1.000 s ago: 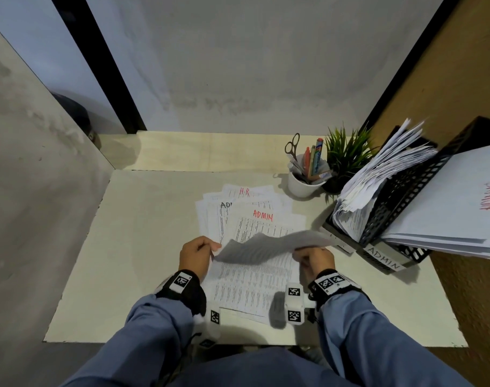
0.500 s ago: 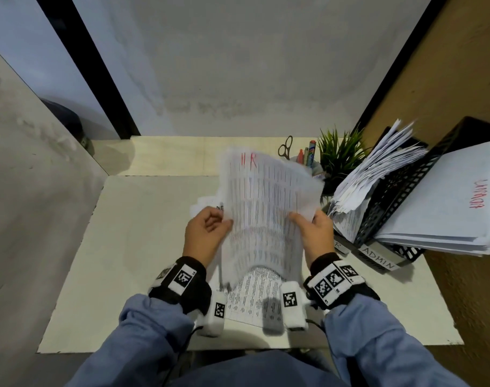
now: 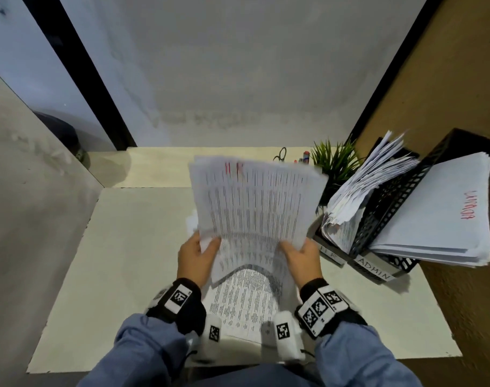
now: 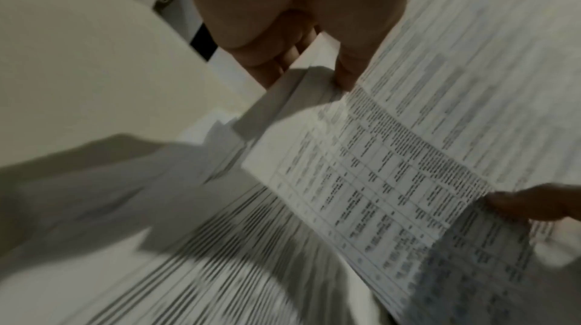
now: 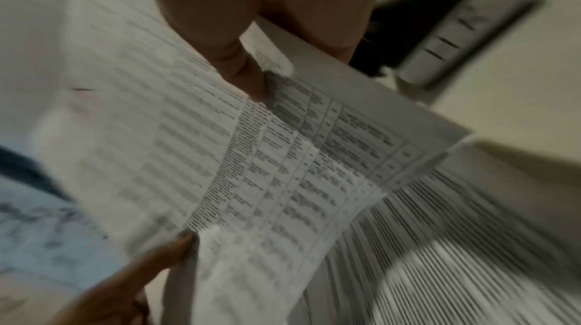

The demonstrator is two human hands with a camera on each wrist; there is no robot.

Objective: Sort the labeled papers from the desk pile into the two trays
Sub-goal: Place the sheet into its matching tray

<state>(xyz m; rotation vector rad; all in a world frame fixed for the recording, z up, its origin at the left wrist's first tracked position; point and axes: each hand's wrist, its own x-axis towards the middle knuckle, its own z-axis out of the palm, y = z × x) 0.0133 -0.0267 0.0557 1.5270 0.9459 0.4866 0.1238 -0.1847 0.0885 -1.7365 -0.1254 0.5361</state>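
Observation:
I hold up a printed paper [image 3: 255, 202] with a red "HR" mark at its top, lifted above the desk pile [image 3: 246, 300]. My left hand [image 3: 201, 254] pinches its lower left edge, thumb [image 4: 346, 74] on the printed face. My right hand [image 3: 296, 254] pinches the lower right edge, thumb [image 5: 248, 77] on top. The sheet curves, its bottom edge arched over the pile. At the right stand two black mesh trays: the nearer one labelled ADMIN [image 3: 375, 268] holds a thick white stack, the other tray [image 3: 331, 254] holds crumpled sheets.
A small green plant [image 3: 336, 160] and a cup with scissors [image 3: 281, 155] and pens stand behind the held paper. The white desk [image 3: 132, 247] shows bare surface to the left. A brown wall [image 3: 447, 93] borders the right side.
One second ago the sheet lay low over the pile, just peeled up. Both hands have since raised it upright in front of me, hiding the pile's upper sheets.

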